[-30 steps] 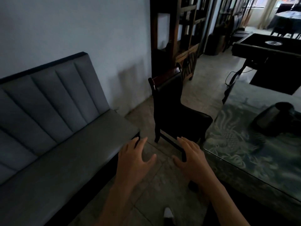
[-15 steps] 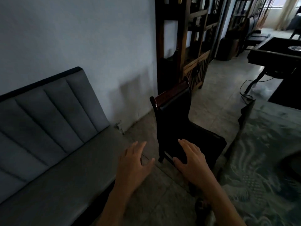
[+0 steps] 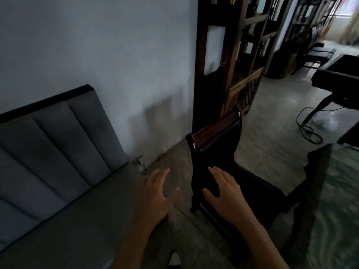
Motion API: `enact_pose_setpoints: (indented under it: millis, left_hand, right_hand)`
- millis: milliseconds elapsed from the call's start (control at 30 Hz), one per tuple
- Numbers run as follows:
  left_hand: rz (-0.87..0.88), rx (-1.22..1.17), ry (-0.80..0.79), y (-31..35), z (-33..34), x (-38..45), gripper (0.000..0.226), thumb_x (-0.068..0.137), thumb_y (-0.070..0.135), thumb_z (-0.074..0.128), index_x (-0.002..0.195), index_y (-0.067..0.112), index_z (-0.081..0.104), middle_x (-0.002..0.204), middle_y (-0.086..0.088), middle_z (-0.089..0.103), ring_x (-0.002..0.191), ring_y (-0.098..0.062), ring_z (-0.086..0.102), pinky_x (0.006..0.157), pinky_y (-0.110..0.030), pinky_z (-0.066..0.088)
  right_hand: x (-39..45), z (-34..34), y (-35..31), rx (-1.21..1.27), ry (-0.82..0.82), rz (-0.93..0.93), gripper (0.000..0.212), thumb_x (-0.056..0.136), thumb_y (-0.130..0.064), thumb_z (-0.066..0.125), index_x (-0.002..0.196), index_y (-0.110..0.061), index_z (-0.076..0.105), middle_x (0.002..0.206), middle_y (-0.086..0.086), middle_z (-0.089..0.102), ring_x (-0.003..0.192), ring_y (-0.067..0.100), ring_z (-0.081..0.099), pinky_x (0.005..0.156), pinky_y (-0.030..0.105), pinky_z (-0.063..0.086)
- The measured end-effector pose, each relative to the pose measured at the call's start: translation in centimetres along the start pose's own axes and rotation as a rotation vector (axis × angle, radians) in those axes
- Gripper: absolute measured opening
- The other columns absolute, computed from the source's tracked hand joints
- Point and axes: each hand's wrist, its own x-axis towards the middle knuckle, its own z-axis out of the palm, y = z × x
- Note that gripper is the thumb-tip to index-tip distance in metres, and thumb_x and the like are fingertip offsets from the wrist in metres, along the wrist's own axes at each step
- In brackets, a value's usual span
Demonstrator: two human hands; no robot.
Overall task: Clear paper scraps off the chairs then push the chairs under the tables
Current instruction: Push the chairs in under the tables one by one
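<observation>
A dark chair (image 3: 217,152) with a reddish wooden top rail stands on the tiled floor, its seat turned toward the patterned table (image 3: 342,200) at the right. My right hand (image 3: 223,193) hovers in front of the chair's backrest with fingers spread; whether it touches the chair is unclear. My left hand (image 3: 157,193) is open too, just left of the chair, above the floor and the sofa's corner. Neither hand holds anything. No paper scrap shows on the dark seat.
A grey padded sofa (image 3: 58,171) runs along the white wall at the left. A tall wooden shelf (image 3: 229,70) stands behind the chair. A black table (image 3: 338,78) with a cable (image 3: 308,133) on the floor is at the far right.
The view has moved closer to the chair and swung left. Both hands have risen and advanced; the right one now lies over the backrest instead of below the seat.
</observation>
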Motion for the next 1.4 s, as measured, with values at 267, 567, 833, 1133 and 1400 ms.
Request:
enact_pose_setpoints:
  millis: [267, 567, 833, 1133, 1400]
  left_hand:
    - [0.033, 0.037, 0.032, -3.8, -1.3, 12.3, 0.077, 0.077, 0.072, 0.035, 0.144, 0.035, 0.038, 0.149, 0.0, 0.042, 0.136, -0.02, 0.037, 0.109, -0.043, 0.035]
    - [0.047, 0.056, 0.02, -5.3, -1.4, 21.9, 0.073, 0.079, 0.074, 0.037, 0.144, 0.041, 0.032, 0.145, 0.006, 0.043, 0.133, -0.018, 0.038, 0.106, -0.044, 0.039]
    - [0.052, 0.046, 0.024, -4.6, 0.5, 30.0, 0.073, 0.081, 0.07, 0.04, 0.145, 0.035, 0.035, 0.144, 0.005, 0.043, 0.131, -0.018, 0.038, 0.108, -0.041, 0.037]
    - [-0.009, 0.027, 0.035, -2.9, 2.2, 38.4, 0.079, 0.078, 0.073, 0.036, 0.145, 0.033, 0.035, 0.147, 0.003, 0.041, 0.133, -0.021, 0.037, 0.108, -0.04, 0.035]
    - [0.018, 0.082, 0.003, -2.1, 2.8, 44.5, 0.081, 0.077, 0.073, 0.033, 0.147, 0.031, 0.034, 0.146, 0.003, 0.042, 0.132, -0.021, 0.038, 0.107, -0.04, 0.036]
  right_hand:
    - [11.9, 0.6, -2.7, -0.005, -0.017, 0.01, 0.072, 0.091, -0.048, 0.055, 0.152, -0.032, 0.02, 0.16, -0.009, 0.018, 0.147, 0.015, 0.012, 0.119, 0.041, 0.018]
    - [21.1, 0.5, -3.7, -0.007, -0.009, 0.026, 0.071, 0.092, -0.044, 0.057, 0.152, -0.031, 0.021, 0.159, -0.007, 0.021, 0.146, 0.016, 0.014, 0.119, 0.041, 0.021]
    - [29.3, 0.0, -1.8, 0.008, 0.003, -0.006, 0.068, 0.092, -0.04, 0.058, 0.151, -0.031, 0.025, 0.157, -0.003, 0.027, 0.144, 0.017, 0.02, 0.116, 0.035, 0.021]
    - [38.4, -1.7, 0.5, 0.014, -0.032, -0.049, 0.071, 0.09, -0.035, 0.062, 0.151, -0.027, 0.026, 0.157, -0.003, 0.027, 0.143, 0.018, 0.024, 0.114, 0.029, 0.02]
    - [43.7, -2.3, 1.3, 0.056, -0.003, -0.017, 0.069, 0.088, -0.028, 0.064, 0.149, -0.023, 0.032, 0.155, 0.004, 0.032, 0.143, 0.024, 0.027, 0.116, 0.04, 0.025]
